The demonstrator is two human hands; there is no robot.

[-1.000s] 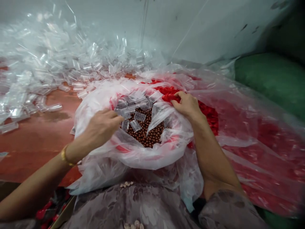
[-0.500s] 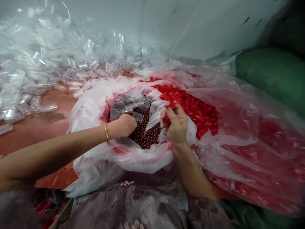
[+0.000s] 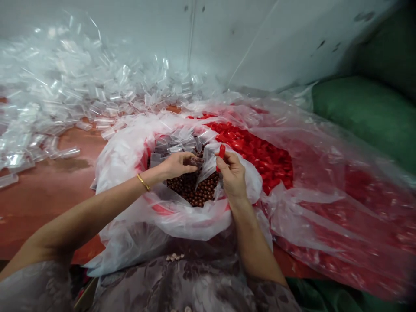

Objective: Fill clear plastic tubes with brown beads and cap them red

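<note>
At frame center, a left hand (image 3: 182, 165) pinches a clear plastic case (image 3: 197, 161) above brown beads (image 3: 198, 190), while a right hand (image 3: 230, 171) grips a red plastic piece (image 3: 221, 152) between thumb and fingers.

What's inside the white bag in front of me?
Inside the white bag are brown beads, with clear tubes on top toward the back. The left hand covers some; whatever lies deeper is hidden.

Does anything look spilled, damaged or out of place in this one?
Nothing looks clearly spilled or damaged. Mildly odd: a dark patch marks the orange-red tabletop, perhaps a stain or wear, and a loose plastic flap hangs over the brown beads, partly covering them.
</note>
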